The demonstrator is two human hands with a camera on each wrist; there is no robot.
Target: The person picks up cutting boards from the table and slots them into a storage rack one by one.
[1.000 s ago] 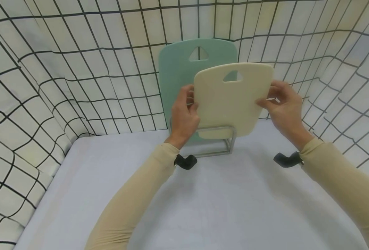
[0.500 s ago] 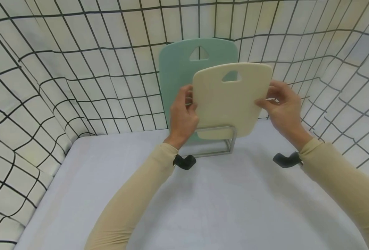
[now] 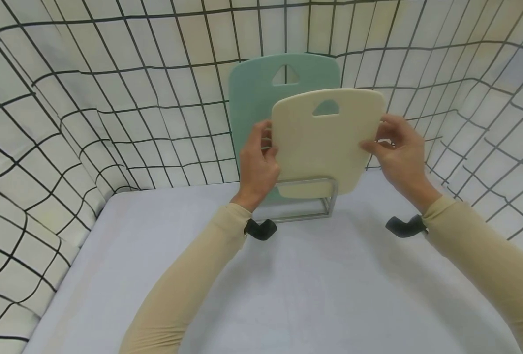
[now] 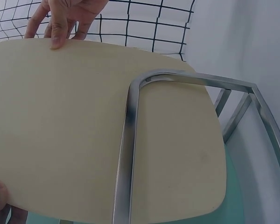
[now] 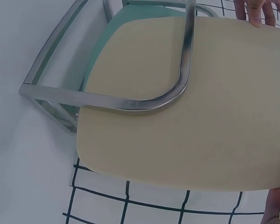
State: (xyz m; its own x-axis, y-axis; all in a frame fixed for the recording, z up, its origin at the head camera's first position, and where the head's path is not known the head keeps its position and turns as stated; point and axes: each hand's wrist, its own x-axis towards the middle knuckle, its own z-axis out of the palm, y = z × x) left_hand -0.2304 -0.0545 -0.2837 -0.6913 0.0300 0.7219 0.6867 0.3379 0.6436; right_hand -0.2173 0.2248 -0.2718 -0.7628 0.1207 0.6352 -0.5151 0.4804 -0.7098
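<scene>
A cream cutting board (image 3: 327, 142) is held upright, slightly tilted, between both hands. The left hand (image 3: 259, 164) grips its left edge, thumb in front and fingers behind. At the right edge, the right hand (image 3: 398, 150) pinches the board between thumb and fingers. The board's lower part sits behind the front loop of a metal rack (image 4: 126, 154), and its right side sticks out past that loop. Behind it stands a larger teal cutting board (image 3: 252, 93) with a cut-out handle, partly covered by the cream one. In the right wrist view the rack's bent bar (image 5: 130, 105) crosses the cream board's face.
White cloth covers the table (image 3: 332, 285) beneath the rack. Close behind the teal board rises a white wall with a black grid (image 3: 177, 123), which continues along the left and right sides. Dark wrist mounts (image 3: 261, 229) stick out below the sleeves.
Both hands and the cream board have shifted slightly left relative to the rack and teal board. The head view has turned a little. Both grips look the same.
</scene>
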